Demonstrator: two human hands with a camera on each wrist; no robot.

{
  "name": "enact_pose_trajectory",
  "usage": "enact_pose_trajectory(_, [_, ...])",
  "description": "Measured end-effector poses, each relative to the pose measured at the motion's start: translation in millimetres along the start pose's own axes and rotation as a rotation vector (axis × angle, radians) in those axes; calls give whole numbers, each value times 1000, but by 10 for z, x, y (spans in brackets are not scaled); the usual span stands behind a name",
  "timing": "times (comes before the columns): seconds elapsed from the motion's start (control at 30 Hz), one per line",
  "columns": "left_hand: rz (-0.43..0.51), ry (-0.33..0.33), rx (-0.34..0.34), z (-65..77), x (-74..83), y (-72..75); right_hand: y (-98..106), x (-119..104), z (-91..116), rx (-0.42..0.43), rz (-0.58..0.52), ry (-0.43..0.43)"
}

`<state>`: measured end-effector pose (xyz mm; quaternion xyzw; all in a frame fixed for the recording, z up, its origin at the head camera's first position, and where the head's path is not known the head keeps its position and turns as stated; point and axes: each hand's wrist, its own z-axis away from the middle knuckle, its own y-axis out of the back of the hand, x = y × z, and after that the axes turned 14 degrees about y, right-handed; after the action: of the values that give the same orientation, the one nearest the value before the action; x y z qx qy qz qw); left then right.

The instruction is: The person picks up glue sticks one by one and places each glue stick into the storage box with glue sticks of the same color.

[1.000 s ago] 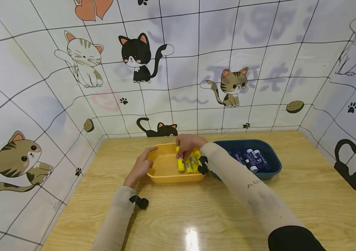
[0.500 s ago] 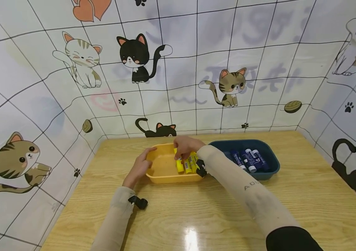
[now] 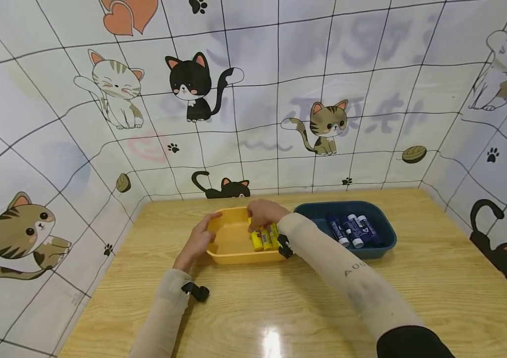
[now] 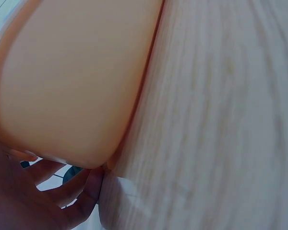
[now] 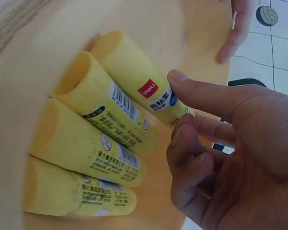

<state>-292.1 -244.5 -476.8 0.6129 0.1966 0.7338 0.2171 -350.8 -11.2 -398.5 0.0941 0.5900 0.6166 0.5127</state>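
Observation:
My left hand [image 3: 198,242] grips the left end of the yellow plastic basket [image 3: 244,258]; in the left wrist view its fingers [image 4: 79,191] curl at the basket's end. Inside the basket, at its right side, my right hand [image 3: 266,215] pinches one end of a yellow glue stick [image 5: 141,72] between thumb and forefinger. That stick lies slanted, with a red label patch facing up. Several more yellow glue sticks [image 5: 103,151] lie side by side next to it. From the head, the right hand and sleeve hide part of the row.
Right of the yellow basket stands a dark blue basket [image 3: 372,253], holding several dark blue glue sticks with white ends [image 3: 354,231]. Both rest on a wooden table [image 3: 235,308]. A cat-patterned sheet [image 3: 253,119] rises behind and on both sides.
My right hand has shifted the yellow glue stick slightly rightward, closing the gap to its neighbours. The left hand stays on the basket. The head view has drifted slightly.

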Motion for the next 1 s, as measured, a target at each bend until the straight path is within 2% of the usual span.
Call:
enact_pose_trajectory(0.27, [-9,-9,7,-10,13,-12,-30,85,42,10,39,16])
enact_pose_trajectory(0.6, [-4,-2,-1,6,12,-21,-92,120,34,-32,37,10])
enact_pose_trajectory(1.0, [-4,9,-2,38,26,-13,-71,182,35,-31,-39,24])
